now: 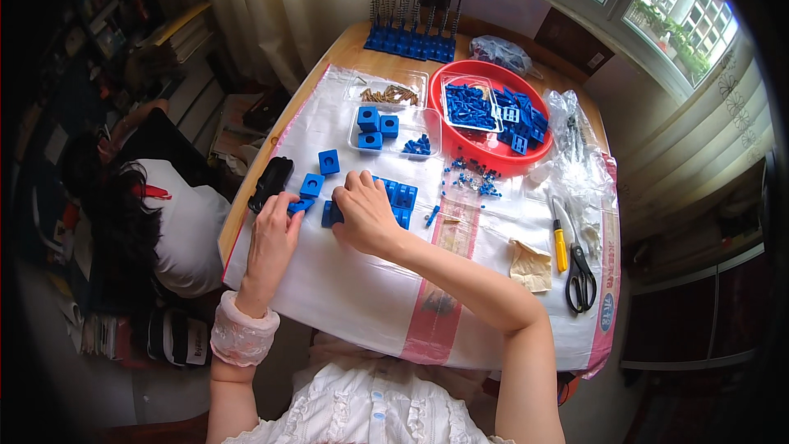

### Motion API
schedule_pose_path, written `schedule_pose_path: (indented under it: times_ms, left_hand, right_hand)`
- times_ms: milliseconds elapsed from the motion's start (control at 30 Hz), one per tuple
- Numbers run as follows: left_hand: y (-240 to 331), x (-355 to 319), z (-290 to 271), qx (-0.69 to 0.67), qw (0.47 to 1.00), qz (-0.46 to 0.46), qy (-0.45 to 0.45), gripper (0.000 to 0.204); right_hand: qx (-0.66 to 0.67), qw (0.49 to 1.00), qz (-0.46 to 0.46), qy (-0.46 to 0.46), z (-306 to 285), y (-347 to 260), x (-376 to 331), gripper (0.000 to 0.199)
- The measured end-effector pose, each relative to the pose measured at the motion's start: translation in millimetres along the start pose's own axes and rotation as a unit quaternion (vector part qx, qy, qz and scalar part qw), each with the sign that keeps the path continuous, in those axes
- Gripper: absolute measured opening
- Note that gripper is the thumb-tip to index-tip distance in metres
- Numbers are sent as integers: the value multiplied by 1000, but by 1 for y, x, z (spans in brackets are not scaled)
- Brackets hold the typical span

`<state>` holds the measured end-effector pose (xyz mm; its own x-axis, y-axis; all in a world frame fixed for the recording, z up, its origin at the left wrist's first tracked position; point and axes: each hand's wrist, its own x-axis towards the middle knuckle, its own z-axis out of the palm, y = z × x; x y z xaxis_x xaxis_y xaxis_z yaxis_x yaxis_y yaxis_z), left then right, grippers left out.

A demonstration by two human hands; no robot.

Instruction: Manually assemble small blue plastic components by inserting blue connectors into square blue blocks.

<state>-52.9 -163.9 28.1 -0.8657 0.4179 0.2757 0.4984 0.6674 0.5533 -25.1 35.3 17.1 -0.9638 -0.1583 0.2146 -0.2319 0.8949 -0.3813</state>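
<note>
My left hand (275, 230) pinches a small blue plastic piece (300, 206) just above the sheet, left of the middle. Right beside that piece stand two blue blocks with round holes, one nearer (311, 186) and one farther back (329, 162). My right hand (367, 212) reaches across with bent fingers over a dark blue block (328, 215), gripping it; its fingertips are partly hidden. Partly behind this hand lies a group of blue blocks (402, 195) set side by side. A black case (271, 183) lies next to my left fingertips.
A clear tray (398, 148) holds blue blocks and small parts; another has brass-coloured screws (389, 95). A red basin (485, 156) carries blue parts. Blue racks with springs (411, 43) stand at the back. Scissors (581, 281) and a yellow-handled tool (560, 248) lie right. Another person (185, 222) sits left.
</note>
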Motion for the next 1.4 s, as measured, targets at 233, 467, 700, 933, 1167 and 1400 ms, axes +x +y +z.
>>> schedule_pose_path:
  times_ms: [233,467,700,933,1167,1400]
  left_hand:
    - [1,-3,-16,-374,915,-141,-55,21]
    - [-8,-7,2,-812,485,-294,-142,30]
    - [11,-9,8,-841,396,-325,-174,33]
    - [20,-5,-5,-751,579,-287,-138,27]
    - [22,11,-27,-234,971,-43,-2,20]
    - [15,31,-17,67,988,140,-13,38]
  right_hand:
    - [124,988,-46,86,-14,-8,-8,57]
    - [224,951,-89,194,-28,-24,-17,61]
    - [185,954,-109,210,-35,-16,-17,54]
    - [164,965,-42,200,-41,4,0,42]
    - [45,994,79,57,-31,21,27,33]
    - [-14,992,75,102,3,24,35,27]
